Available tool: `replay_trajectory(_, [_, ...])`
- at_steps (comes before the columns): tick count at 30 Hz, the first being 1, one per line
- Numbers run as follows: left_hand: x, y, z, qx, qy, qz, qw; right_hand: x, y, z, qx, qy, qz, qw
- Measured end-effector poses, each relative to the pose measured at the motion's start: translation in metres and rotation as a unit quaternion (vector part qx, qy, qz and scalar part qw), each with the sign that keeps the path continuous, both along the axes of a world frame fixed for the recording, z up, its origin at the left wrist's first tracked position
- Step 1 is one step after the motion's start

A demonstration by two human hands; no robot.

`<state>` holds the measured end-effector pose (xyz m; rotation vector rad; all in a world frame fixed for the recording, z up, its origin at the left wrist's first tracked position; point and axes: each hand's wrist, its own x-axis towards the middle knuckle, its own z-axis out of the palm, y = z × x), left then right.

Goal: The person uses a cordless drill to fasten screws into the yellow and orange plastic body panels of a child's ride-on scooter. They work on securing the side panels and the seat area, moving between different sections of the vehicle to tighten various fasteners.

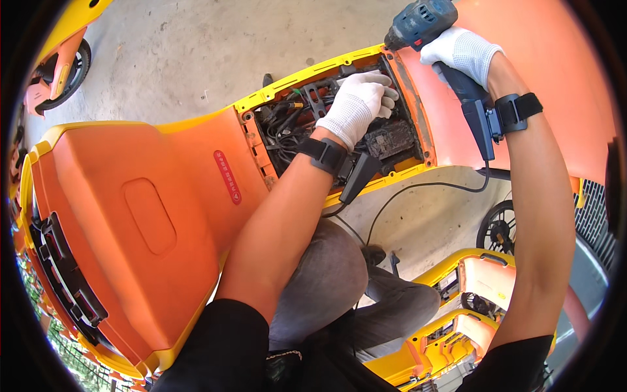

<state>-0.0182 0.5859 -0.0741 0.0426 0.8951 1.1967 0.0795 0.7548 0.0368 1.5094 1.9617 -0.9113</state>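
Note:
In my gloved right hand [460, 52] is a blue cordless drill [426, 21], its black chuck pointing left and down near the far right corner of an open compartment [428, 134]. The compartment lies in an orange and yellow scooter body [163, 189]. My gloved left hand [359, 104] reaches into it, fingers bent together above the parts inside; whatever they hold is hidden. Beside that hand lie black cables [281, 130], a black bracket [318, 98] and a dirt-covered dark block [390, 140].
Black strapped devices sit on both wrists, and a thin cable [418, 186] loops between them. More orange and yellow scooters [457, 320] stand at the lower right, with another wheel [72, 75] at the upper left. My knee [320, 281] is close below the compartment.

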Motion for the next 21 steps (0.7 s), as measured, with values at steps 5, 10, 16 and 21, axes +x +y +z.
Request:
replay_trajectory(5, [-0.005, -0.014, 0.006, 0.042, 0.09, -0.047, 0.994, -0.011, -0.002, 0.004, 0.02, -0.009, 0.03, 0.999])
replay_trajectory(10, [-0.006, -0.026, 0.007, 0.016, 0.124, -0.076, 0.989, -0.024, -0.001, 0.007, 0.034, -0.047, 0.05, 0.997])
replay_trajectory(16, [-0.006, -0.032, -0.006, 0.028, 0.076, -0.039, 0.996, -0.034, 0.008, -0.001, 0.045, -0.074, 0.093, 0.992])
replay_trajectory(21, [-0.011, -0.034, -0.008, 0.034, 0.072, -0.046, 0.996, -0.041, 0.003, 0.0, 0.073, -0.086, 0.193, 0.975])
